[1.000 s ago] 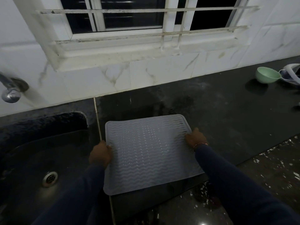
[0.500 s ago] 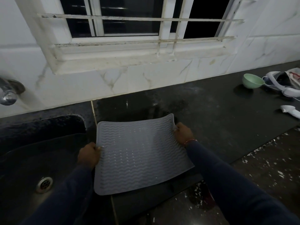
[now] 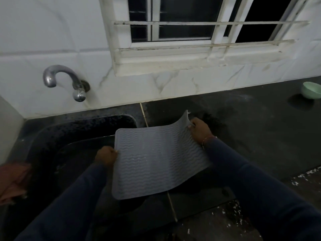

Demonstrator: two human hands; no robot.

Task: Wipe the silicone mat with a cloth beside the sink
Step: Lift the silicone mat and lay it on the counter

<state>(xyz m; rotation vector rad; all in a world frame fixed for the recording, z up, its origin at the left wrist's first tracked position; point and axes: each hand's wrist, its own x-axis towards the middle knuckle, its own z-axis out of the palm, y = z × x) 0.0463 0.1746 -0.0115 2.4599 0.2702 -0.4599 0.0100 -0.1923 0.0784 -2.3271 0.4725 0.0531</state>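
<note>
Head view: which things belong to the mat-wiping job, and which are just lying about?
Job:
- grey silicone mat, gripped at its side edges by the left hand and right hand, partly over the sink
- reddish cloth at the sink's left, untouched

Lying about:
- green bowl on the counter
- tap on the wall

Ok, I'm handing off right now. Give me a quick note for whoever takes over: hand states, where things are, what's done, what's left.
Left hand grips the silicone mat at its left edge; right hand grips the far right edge, which curls up.
The mat is held bent, its left part over the sink and its right part over the counter. The reddish cloth lies left of the sink, untouched.
Done: mat lifted. Left: take the cloth and wipe the mat.
</note>
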